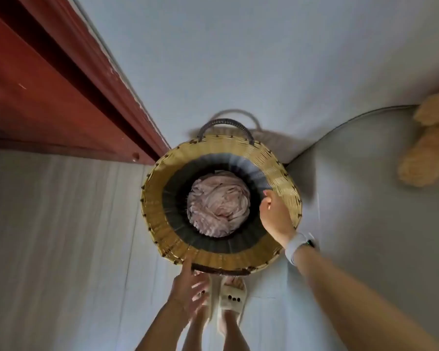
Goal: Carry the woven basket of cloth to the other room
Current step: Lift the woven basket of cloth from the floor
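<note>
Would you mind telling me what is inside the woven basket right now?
The woven basket holds a bunched pale pink cloth at its bottom, ringed by the dark inner wall. Anything beneath the cloth is covered, so I cannot tell whether more lies under it.

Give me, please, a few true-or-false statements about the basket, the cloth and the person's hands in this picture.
1. The woven basket holds pinkish cloth. True.
2. The right hand grips the far handle. False: it is over the basket's right inner wall, and the far handle is untouched.
3. The left hand is at the near rim. True.
4. The person is barefoot. False: cream slippers are on the feet.
5. The white wristband is on the left wrist. False: on the right.
</note>
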`<control>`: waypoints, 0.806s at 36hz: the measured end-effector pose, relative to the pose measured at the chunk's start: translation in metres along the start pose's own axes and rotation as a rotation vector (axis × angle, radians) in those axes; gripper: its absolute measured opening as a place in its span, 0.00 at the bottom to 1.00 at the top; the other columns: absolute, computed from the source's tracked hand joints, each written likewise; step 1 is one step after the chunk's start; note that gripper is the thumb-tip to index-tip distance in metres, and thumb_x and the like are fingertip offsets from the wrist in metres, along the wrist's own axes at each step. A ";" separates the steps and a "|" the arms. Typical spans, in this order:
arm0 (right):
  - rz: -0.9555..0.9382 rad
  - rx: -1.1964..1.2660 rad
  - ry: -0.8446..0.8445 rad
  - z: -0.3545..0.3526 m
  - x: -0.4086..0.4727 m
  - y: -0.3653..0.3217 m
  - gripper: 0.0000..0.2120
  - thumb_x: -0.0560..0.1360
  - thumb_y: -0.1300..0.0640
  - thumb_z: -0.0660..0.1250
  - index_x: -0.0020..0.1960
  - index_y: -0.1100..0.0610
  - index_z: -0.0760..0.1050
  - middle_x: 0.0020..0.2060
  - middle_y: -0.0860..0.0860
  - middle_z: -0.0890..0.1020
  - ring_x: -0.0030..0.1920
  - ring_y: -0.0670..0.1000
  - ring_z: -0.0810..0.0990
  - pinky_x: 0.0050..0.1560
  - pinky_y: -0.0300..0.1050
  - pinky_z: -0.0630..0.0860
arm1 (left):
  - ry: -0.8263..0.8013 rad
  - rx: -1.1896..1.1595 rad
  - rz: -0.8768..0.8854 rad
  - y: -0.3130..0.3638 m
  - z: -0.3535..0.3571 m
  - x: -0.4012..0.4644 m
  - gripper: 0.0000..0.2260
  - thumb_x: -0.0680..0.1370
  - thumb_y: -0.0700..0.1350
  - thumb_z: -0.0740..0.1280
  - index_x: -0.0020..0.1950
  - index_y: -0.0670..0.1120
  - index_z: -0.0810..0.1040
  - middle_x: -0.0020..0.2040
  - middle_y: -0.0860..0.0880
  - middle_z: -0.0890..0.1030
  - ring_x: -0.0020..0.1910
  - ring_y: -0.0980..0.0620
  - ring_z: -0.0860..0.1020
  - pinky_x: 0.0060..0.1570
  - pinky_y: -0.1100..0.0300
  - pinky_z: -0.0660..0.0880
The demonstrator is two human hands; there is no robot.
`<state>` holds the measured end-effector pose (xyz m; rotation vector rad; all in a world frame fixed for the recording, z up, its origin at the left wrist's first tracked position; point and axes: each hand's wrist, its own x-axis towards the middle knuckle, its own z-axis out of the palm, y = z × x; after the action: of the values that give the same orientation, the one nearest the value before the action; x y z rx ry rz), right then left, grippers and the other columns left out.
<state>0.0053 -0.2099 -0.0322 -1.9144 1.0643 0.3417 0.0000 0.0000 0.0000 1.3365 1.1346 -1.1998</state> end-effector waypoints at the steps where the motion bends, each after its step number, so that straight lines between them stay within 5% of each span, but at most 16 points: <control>1: -0.040 -0.009 0.024 0.002 0.018 -0.004 0.19 0.78 0.60 0.52 0.68 0.62 0.64 0.67 0.60 0.70 0.67 0.59 0.69 0.65 0.50 0.66 | -0.012 -0.048 0.014 -0.001 0.003 0.009 0.19 0.76 0.60 0.58 0.44 0.45 0.74 0.46 0.45 0.79 0.55 0.43 0.75 0.57 0.49 0.72; 8: -0.313 -0.151 0.203 0.006 0.108 -0.054 0.24 0.74 0.61 0.57 0.68 0.67 0.62 0.65 0.66 0.68 0.68 0.64 0.64 0.68 0.51 0.59 | -0.018 -0.313 0.005 -0.005 0.021 0.031 0.10 0.79 0.44 0.59 0.43 0.41 0.74 0.41 0.42 0.79 0.41 0.46 0.76 0.44 0.54 0.74; 14: -0.365 -0.166 0.126 0.011 0.119 -0.086 0.20 0.76 0.58 0.58 0.65 0.66 0.64 0.63 0.64 0.71 0.63 0.62 0.70 0.63 0.54 0.67 | -0.038 -0.511 -0.079 0.009 0.025 0.028 0.10 0.79 0.38 0.58 0.38 0.41 0.71 0.35 0.42 0.74 0.35 0.46 0.73 0.23 0.58 0.78; 19: -0.412 -0.184 0.087 0.005 0.115 -0.103 0.26 0.76 0.60 0.58 0.72 0.65 0.56 0.72 0.62 0.63 0.73 0.59 0.61 0.72 0.49 0.58 | -0.013 -0.521 -0.090 0.022 0.025 0.022 0.09 0.77 0.34 0.56 0.37 0.40 0.68 0.34 0.43 0.70 0.33 0.46 0.70 0.35 0.50 0.73; 24: -0.408 -0.257 -0.012 -0.002 0.118 -0.113 0.27 0.76 0.58 0.58 0.73 0.62 0.57 0.72 0.61 0.63 0.73 0.58 0.60 0.72 0.51 0.59 | 0.093 -0.413 -0.063 0.031 0.016 0.032 0.10 0.77 0.33 0.54 0.36 0.41 0.65 0.33 0.43 0.67 0.32 0.46 0.69 0.23 0.58 0.76; 27: -0.365 -0.377 -0.097 -0.007 0.116 -0.113 0.24 0.77 0.57 0.56 0.72 0.60 0.58 0.69 0.63 0.64 0.70 0.61 0.62 0.69 0.50 0.60 | 0.126 -0.377 -0.035 0.036 0.011 0.033 0.11 0.76 0.32 0.53 0.34 0.40 0.65 0.32 0.43 0.66 0.31 0.46 0.68 0.30 0.52 0.71; 29: -0.351 -0.410 -0.129 -0.009 0.114 -0.110 0.17 0.77 0.58 0.56 0.64 0.62 0.68 0.61 0.64 0.71 0.63 0.62 0.69 0.57 0.48 0.66 | 0.162 -0.355 -0.008 0.040 0.008 0.032 0.12 0.76 0.31 0.53 0.34 0.40 0.65 0.32 0.43 0.66 0.31 0.47 0.67 0.31 0.53 0.69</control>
<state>0.1579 -0.2525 -0.0322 -2.3591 0.5845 0.5029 0.0412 -0.0103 -0.0291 1.1697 1.3957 -0.8559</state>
